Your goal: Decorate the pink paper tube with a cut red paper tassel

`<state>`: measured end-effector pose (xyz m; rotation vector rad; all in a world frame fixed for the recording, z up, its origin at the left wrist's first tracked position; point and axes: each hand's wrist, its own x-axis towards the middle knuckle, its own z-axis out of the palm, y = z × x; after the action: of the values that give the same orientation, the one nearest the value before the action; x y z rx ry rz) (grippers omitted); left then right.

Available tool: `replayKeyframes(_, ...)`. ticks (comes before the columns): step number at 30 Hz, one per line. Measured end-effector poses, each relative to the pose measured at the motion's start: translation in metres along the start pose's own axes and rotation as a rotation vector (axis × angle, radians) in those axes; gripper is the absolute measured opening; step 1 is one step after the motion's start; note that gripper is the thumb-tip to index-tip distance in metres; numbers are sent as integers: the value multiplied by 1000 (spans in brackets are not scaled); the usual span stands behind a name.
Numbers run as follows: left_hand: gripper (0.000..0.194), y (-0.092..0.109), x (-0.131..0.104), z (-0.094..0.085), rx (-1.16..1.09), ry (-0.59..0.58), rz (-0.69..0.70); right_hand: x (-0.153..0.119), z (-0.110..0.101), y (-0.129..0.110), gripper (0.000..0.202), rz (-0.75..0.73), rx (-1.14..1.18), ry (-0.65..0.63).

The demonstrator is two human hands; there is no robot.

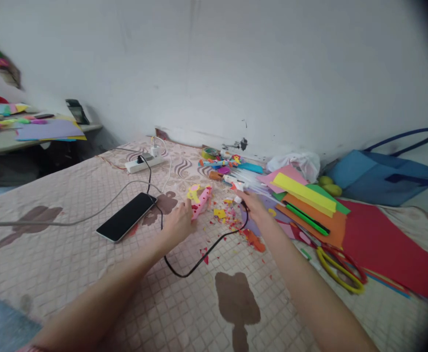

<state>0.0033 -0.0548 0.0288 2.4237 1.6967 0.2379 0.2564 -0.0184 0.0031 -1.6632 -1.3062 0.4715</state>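
Observation:
My left hand (179, 224) is closed on the near end of a pink paper craft strip (201, 203) with red spots. A yellow paper cut-out (193, 192) shows beside the strip, just above my fingertips; whether it is attached I cannot tell. My right hand (251, 204) is wrapped round a white glue gun (236, 184) with an orange-red trigger. The gun's nozzle points away to the left, and its black cord (199, 264) loops across the cover toward the power strip. Small paper scraps (226, 215) lie scattered between my hands.
To the left lie a black phone (126, 216) and a white power strip (145, 164) with plugs. Coloured paper sheets (382, 244), a green cutter (307, 218) and yellow-and-red scissors (340, 271) lie on the right. A blue bag (382, 176) leans near the wall.

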Motion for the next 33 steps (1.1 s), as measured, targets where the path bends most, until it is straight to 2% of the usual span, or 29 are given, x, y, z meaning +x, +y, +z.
replayKeyframes(3,26,-2,-1,-5,19,-4,-1,-5,8,-5,26,-10,-35,-53)
replayKeyframes(9,26,-13,0,-11,56,14,-14,-14,30,-15,29,-71,-250,43)
replayKeyframes(13,27,-21,0,-15,72,12,-19,-23,42,-14,30,-106,-381,34)
replayKeyframes(19,31,-19,-2,-18,61,-23,-25,-26,37,-14,27,-129,-486,-2)
replayKeyframes(26,40,-15,-3,-21,110,58,-54,-23,33,-19,26,-159,-526,-17)
replayKeyframes(33,29,-16,0,-20,151,306,33,-29,26,-14,26,-204,-468,4)
